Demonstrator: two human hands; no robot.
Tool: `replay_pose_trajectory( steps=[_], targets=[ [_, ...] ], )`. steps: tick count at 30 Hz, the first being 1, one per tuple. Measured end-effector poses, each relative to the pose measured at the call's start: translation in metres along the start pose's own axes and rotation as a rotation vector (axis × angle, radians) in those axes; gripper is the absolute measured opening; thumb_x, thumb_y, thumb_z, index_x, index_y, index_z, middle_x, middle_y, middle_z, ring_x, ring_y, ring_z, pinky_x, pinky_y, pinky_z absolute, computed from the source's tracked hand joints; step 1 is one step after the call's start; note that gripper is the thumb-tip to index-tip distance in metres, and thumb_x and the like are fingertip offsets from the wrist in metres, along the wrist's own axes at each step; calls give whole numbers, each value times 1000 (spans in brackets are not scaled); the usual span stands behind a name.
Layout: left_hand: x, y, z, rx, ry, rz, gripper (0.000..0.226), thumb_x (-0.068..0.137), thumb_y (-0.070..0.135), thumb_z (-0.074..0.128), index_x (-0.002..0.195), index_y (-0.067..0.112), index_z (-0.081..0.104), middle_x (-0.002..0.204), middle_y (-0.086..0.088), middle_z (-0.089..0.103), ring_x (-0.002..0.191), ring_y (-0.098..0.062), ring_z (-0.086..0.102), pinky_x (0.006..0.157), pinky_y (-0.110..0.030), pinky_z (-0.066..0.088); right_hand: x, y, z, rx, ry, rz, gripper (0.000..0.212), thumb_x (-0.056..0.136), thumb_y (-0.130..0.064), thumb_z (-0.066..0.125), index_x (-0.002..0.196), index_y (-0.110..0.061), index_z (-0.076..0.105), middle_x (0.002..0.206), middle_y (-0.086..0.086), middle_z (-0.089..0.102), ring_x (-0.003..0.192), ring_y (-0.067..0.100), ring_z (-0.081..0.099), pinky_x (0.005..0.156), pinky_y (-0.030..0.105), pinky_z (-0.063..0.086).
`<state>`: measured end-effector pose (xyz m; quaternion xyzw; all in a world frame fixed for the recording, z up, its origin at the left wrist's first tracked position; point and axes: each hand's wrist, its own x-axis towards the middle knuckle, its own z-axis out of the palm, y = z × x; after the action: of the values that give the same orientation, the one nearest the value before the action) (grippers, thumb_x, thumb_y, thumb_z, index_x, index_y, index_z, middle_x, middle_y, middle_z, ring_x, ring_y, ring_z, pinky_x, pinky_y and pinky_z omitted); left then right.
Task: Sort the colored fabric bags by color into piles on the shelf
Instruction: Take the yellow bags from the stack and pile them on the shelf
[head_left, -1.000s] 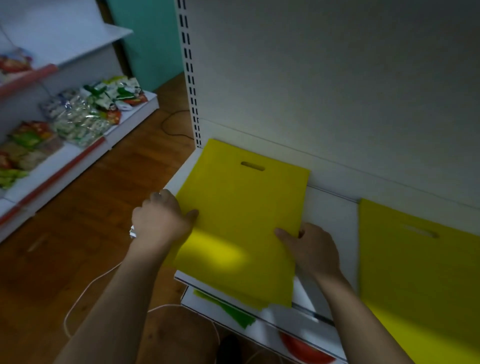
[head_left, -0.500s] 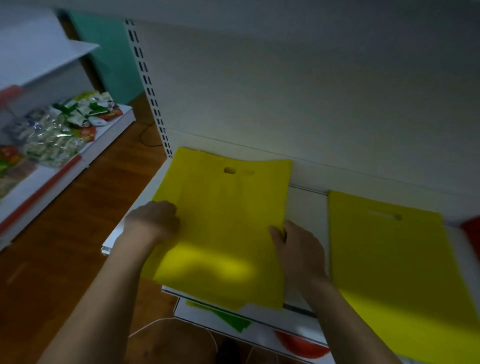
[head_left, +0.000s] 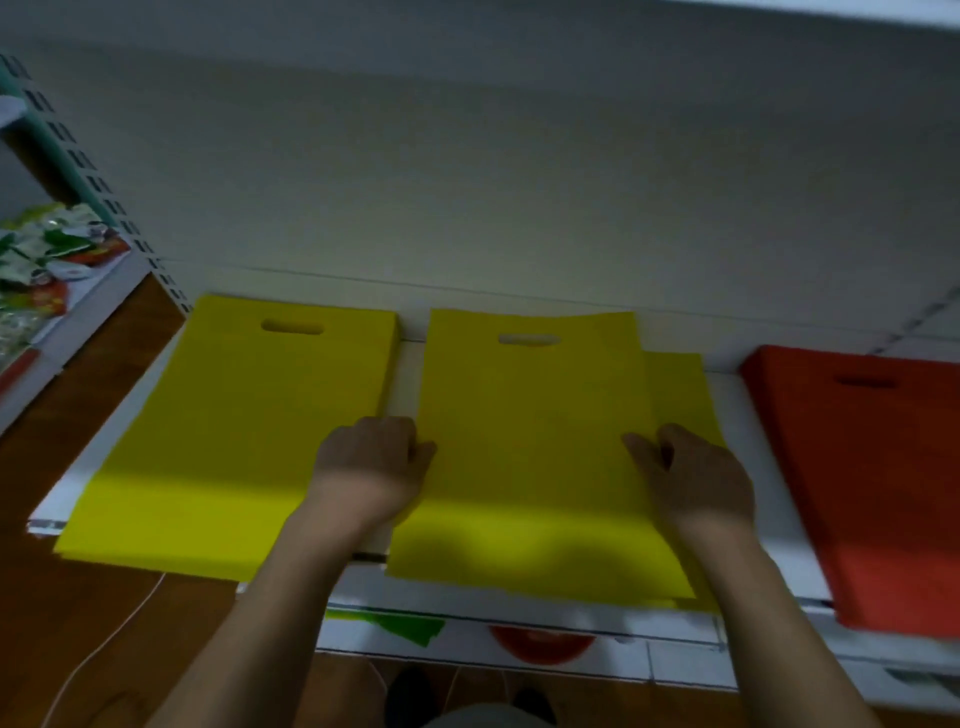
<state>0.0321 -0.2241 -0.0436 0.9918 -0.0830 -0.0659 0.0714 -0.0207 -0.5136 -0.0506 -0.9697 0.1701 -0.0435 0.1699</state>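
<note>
On the shelf, middle pile
Top yellow bag: flat, long axis front to back, offset left of the yellow bag beneath
Left hand: pinching left edge
Right hand: pinching right edge, nearer the offset

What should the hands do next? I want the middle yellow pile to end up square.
Probably slide the top yellow bag rightward. The left hand and right hand grip its side edges, and it lies offset left of the yellow bag beneath, whose right strip shows.
</note>
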Motion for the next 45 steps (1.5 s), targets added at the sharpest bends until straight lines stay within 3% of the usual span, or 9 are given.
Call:
replay_pose_trajectory(
  steps=[9, 16, 21, 27, 30, 34, 39, 42, 45],
  targets=[
    [0, 101, 47, 75, -44, 108, 38, 100, 48, 36, 102, 16, 57, 104, -7, 63, 94, -29, 61, 74, -32, 40, 10, 104, -10, -66, -93, 151, 42, 96, -48, 49, 69, -16, 41, 62, 6, 45, 54, 20, 42, 49, 32, 25],
    [-11, 114, 62, 121, 114, -166, 51, 95, 59, 35, 112, 12, 45, 105, -5, 61, 97, -27, 63, 66, -30, 35, 0, 102, 5, -70, 23, 160, 44, 95, -47, 48, 108, -6, 55, 107, 15, 55, 97, 35, 57, 73, 37, 43],
    [-7, 109, 75, 100, 222, -18, 36, 99, 40, 40, 97, 7, 55, 93, -13, 63, 81, -35, 64, 63, -33, 43, 1, 97, 12, -134, -2, 98, 44, 95, -42, 50, 107, -1, 56, 113, 19, 51, 104, 36, 53, 77, 36, 43],
    [-3, 102, 60, 151, 52, -55, 45, 101, 48, 25, 109, 13, 52, 109, -9, 62, 100, -30, 60, 76, -32, 38, -4, 82, 14, -250, 10, 109, 68, 92, -52, 48, 130, 4, 47, 124, 24, 48, 114, 39, 46, 86, 41, 41],
    [-10, 86, 57, 86, 185, -15, 50, 95, 49, 32, 85, 8, 59, 79, -13, 63, 71, -32, 63, 65, -32, 41, -8, 56, 10, -165, 111, 55, 70, 91, -53, 50, 134, 2, 47, 123, 25, 50, 113, 41, 46, 89, 45, 40],
    [-22, 37, 49, 48, 414, 13, 44, 80, 44, 44, 56, 9, 53, 48, -12, 51, 39, -30, 52, 45, -29, 42, -16, -20, 16, -39, -9, -146, 44, 91, -50, 51, 117, -15, 57, 114, 9, 60, 109, 31, 53, 90, 40, 40],
    [-37, -37, 16, 4, 376, -119, 43, 83, 44, 46, 66, 7, 59, 60, -17, 59, 52, -36, 60, 51, -36, 46, -29, -120, 42, 74, -266, -293, 35, 91, -55, 48, 105, -24, 58, 107, 0, 64, 102, 23, 60, 85, 32, 44],
    [-45, -87, 1, 11, 304, -305, 39, 95, 44, 50, 93, 7, 60, 89, -16, 65, 81, -36, 63, 65, -36, 44, -31, -170, 59, 17, -362, -351, 41, 92, -58, 44, 103, -23, 60, 107, 2, 65, 103, 25, 60, 82, 32, 44],
    [-53, -131, -5, 19, 265, -399, 39, 96, 46, 50, 97, 8, 58, 92, -14, 64, 85, -34, 62, 72, -37, 46, -30, -208, 78, -79, -403, -355, 56, 90, -67, 39, 92, -16, 63, 101, 9, 66, 96, 29, 62, 78, 34, 44]
  ],
)
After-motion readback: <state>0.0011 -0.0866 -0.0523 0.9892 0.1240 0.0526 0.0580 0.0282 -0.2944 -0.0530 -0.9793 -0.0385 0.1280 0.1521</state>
